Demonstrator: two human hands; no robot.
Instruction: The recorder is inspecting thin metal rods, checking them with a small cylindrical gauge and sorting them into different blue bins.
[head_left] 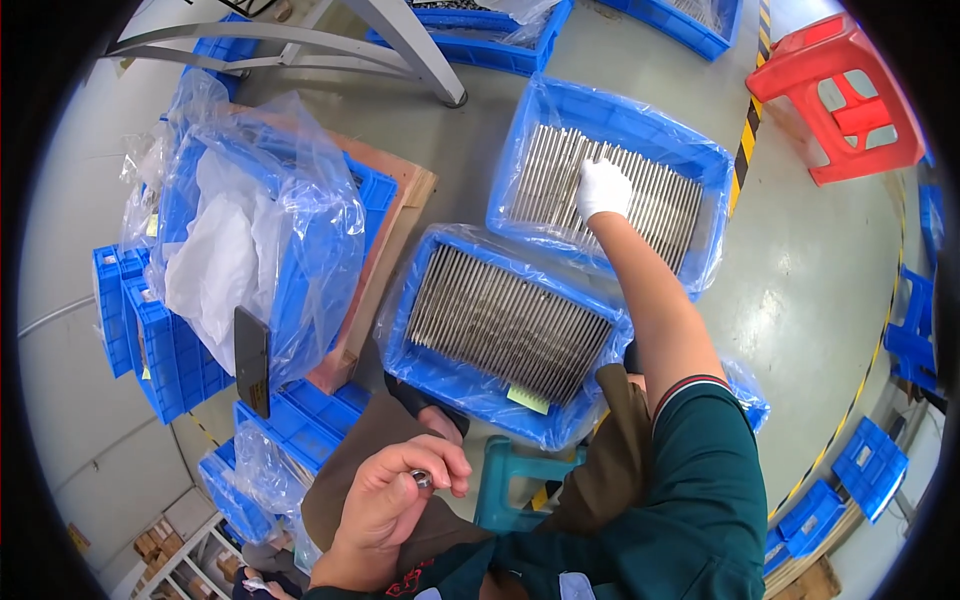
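Note:
My bare left hand point(385, 500) is held above my lap, pinching a small shiny metal ring point(422, 479) between thumb and fingers. In a white glove, my right hand point(605, 190) reaches into the far blue bin point(511, 172), with its fingers curled down against the far part of a row of thin metal rods point(655, 195). Whether a rod is in its grip is hidden by the glove. Nearer to me, a second plastic-lined blue bin point(465, 407) holds darker metal rods point(505, 315) side by side, with a pale yellow-green paper slip point(528, 399) at its near edge.
To the left, a blue crate under clear plastic point(330, 240) sits on a wooden pallet point(405, 225), with a dark phone-like slab point(252, 360) in front. A red stool point(840, 100) stands far right; a teal stool point(497, 490) is beneath me. A grey metal leg point(420, 50) rises beyond.

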